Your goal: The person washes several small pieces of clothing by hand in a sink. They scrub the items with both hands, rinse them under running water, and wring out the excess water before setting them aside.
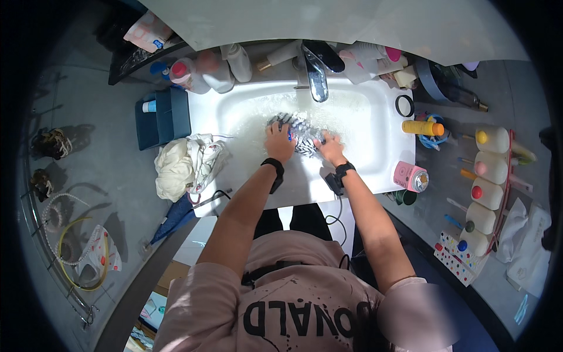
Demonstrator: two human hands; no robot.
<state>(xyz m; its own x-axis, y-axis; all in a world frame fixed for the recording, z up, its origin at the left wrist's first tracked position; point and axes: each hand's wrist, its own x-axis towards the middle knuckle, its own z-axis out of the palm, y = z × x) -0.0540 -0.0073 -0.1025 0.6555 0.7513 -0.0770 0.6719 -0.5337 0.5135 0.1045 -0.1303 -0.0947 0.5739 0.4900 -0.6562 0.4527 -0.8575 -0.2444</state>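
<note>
A black-and-white striped cloth [304, 141] lies wet and bunched up in the white washbasin [391, 145], in shallow, splashing water. My left hand [280, 140] is on the cloth's left side, fingers bent over it. A small blue and red patch shows beside its index finger. On the right side of the cloth, my right hand [330, 147] grips the fabric with fingers curled. Above the basin stands a chrome faucet [317, 79], its spout pointing down between the hands and the back wall. Both wrists wear black bands.
Cream and white cloths [176, 167] lie heaped on the basin's left rim beside a dark blue caddy [169, 119]. Bottles [215, 72] crowd the back ledge. A yellow tube [422, 128], a black ring [404, 106] and a pink can [411, 176] sit along the right rim.
</note>
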